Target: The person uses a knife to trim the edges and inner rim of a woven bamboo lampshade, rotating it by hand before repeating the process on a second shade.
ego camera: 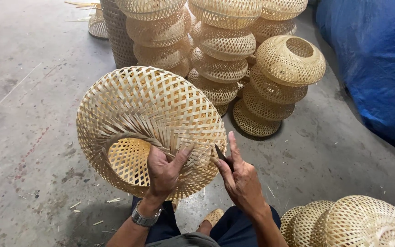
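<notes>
A grey concrete floor (33,114) spreads beyond my hands, with stacks of woven shades (225,59) piled ahead. My left hand (163,171) grips the rim of a bamboo lampshade (147,114); my right hand (241,176), just beside it, pinches a small dark blade (221,154) at the weave. The blade could slip and nick a strip or my thumb. Its handle is hidden in my fingers.

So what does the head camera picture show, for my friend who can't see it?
A person's left hand grips a round woven bamboo shade while the right hand holds a small dark blade at its rim. Stacks of similar shades stand behind on the concrete floor.
</notes>
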